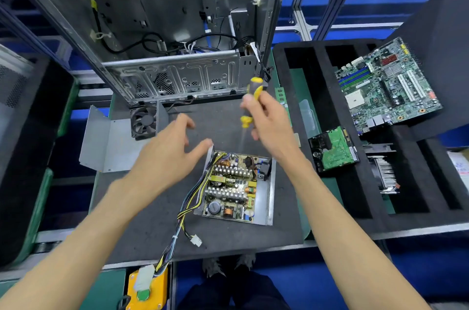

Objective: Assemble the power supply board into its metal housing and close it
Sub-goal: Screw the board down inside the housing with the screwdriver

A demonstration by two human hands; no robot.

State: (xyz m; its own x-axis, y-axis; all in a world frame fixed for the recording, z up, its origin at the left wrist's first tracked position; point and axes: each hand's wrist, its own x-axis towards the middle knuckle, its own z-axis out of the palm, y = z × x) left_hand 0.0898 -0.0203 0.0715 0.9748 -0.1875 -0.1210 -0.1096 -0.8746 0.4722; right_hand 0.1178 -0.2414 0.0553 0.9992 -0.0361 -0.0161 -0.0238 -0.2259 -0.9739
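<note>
Right hand point(266, 116) grips the yellow-and-grey-handled screwdriver point(250, 104), tip down over the board, likely for fastening | left hand point(172, 154) fingers spread wide, holding nothing, thumb near housing corner | green power supply board point(231, 185) sits in open grey metal housing tray point(270, 198) on the mat | folded metal cover with black fan point(114, 142) lies apart, left, not yet fitted.

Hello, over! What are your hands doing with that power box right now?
Right hand grips yellow-handled screwdriver. Left hand open above green power supply board in open metal housing. Grey fan cover lies apart.
</note>
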